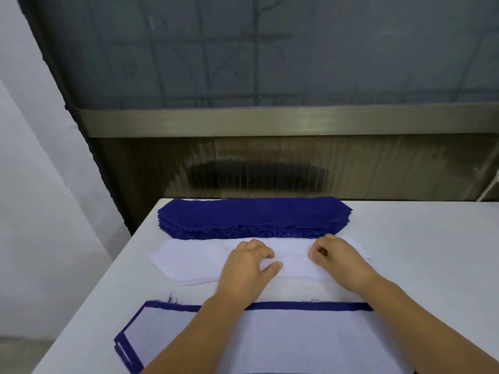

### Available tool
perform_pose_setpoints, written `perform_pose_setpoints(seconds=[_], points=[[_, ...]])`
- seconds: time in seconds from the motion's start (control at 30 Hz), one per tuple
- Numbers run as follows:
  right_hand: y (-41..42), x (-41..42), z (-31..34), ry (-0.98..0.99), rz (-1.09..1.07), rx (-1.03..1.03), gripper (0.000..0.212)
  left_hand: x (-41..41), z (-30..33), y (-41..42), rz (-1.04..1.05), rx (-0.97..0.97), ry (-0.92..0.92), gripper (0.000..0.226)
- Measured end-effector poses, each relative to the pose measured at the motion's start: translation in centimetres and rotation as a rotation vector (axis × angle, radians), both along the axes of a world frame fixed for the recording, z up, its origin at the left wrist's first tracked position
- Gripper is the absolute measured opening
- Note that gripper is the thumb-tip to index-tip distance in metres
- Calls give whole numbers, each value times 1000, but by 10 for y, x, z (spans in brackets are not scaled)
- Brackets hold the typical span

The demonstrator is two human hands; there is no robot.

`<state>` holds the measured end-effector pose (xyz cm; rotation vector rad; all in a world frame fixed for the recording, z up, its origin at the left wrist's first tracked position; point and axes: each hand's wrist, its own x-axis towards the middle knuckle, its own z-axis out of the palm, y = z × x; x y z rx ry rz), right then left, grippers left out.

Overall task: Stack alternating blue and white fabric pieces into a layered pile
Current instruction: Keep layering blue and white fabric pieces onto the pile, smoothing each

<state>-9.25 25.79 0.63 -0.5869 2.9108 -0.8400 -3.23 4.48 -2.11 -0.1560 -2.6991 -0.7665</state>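
A thick stack of blue fabric pieces [251, 215] lies at the far side of the table. Just nearer lies a stack of white fabric pieces [189, 259]. Both hands sit on this white stack. My left hand [247, 264] rests with fingers curled on the top white piece, thumb stretched to the right. My right hand [336, 255] pinches the top white piece, where a small ridge of cloth runs between the hands. Closest to me lies the layered pile [283, 336], a white piece on top with a blue edge showing round it.
The white table [432, 252] stands against a dark window wall with a metal sill [270, 121]. Its left edge drops to a pale floor and wall. Bare tabletop lies to the right of the fabric stacks.
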Motion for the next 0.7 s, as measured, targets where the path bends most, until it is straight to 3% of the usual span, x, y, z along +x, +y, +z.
perform_pose_setpoints(seconds=[0.27,0.47,0.6,0.7], points=[[-3,-5,-6,27,-34,17,39,4,1,2,127,-81,90,29],[-5,3,-6,55,-42,-7,29,3,4,-2,227,-134,93,24],[-13,15,-5,170,49,103,41,2,4,-2,231,-138,91,22],[-14,15,-8,262,64,130,28,2,5,-4,213,-135,83,21]])
